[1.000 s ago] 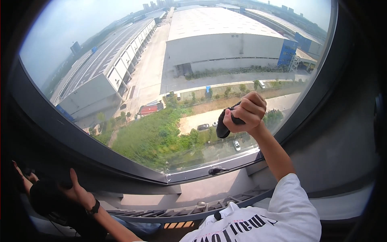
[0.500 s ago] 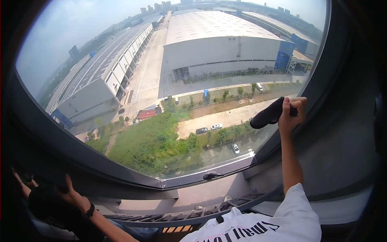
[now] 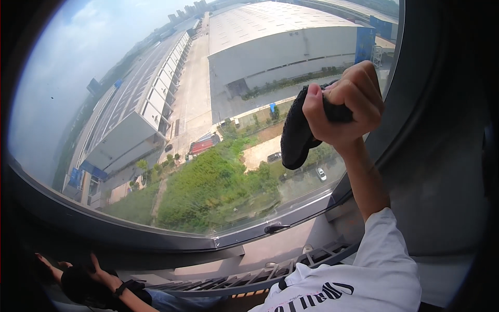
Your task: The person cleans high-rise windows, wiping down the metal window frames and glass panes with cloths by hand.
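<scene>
Right hand (image 3: 347, 106), upper right of frame, fingers curled tight around dark cloth (image 3: 297, 136), which hangs below-left of fist against window glass (image 3: 156, 104). Left hand (image 3: 91, 270), lower left, fingers spread.

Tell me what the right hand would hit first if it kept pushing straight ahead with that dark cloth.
Most likely the window glass: the right hand holds the dark cloth up against or just short of it; depth is unclear.

Cloth (image 3: 297, 136) against window pane (image 3: 156, 104) at right, vent grille (image 3: 244, 281) below the pane
</scene>
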### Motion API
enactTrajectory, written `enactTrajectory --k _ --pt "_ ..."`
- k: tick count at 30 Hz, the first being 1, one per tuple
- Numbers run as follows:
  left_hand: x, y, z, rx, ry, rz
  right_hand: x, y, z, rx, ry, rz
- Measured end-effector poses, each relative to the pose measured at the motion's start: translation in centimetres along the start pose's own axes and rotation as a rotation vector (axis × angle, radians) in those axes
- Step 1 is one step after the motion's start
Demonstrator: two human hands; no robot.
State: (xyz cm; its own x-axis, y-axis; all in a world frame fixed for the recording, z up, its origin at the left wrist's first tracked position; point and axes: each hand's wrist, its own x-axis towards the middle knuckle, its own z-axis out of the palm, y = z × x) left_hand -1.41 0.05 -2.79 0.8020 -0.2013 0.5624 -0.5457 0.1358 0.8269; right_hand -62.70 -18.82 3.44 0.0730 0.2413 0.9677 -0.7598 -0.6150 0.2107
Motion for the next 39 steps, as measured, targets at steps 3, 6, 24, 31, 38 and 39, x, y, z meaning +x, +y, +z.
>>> enactTrajectory --k 3,6,24,31,38,39 --pt "1.4 -1.0 -0.9 -0.034 -0.008 -0.003 2.5 1.5 0.7 -0.056 0.11 -0.014" --pt "1.8 -2.5 -1.3 -0.053 0.016 0.001 -6.3 -3.7 0.3 0.059 -0.03 0.07" --pt "1.2 -0.4 -0.5 -0.146 0.029 0.067 -12.8 -6.5 -1.7 0.18 -0.17 0.26" --pt "0.0 -1.6 0.6 0.245 0.193 0.393 -14.5 -7.7 -4.9 0.263 -0.069 0.619" --pt "-23.5 4.5 8.4 -0.131 -0.71 0.284 -15.5 -10.7 -4.1 0.484 0.006 0.979" --pt "-28.9 6.7 12.1 -0.252 -0.976 0.157 -15.8 -11.0 -4.2 0.5 -0.039 1.043"
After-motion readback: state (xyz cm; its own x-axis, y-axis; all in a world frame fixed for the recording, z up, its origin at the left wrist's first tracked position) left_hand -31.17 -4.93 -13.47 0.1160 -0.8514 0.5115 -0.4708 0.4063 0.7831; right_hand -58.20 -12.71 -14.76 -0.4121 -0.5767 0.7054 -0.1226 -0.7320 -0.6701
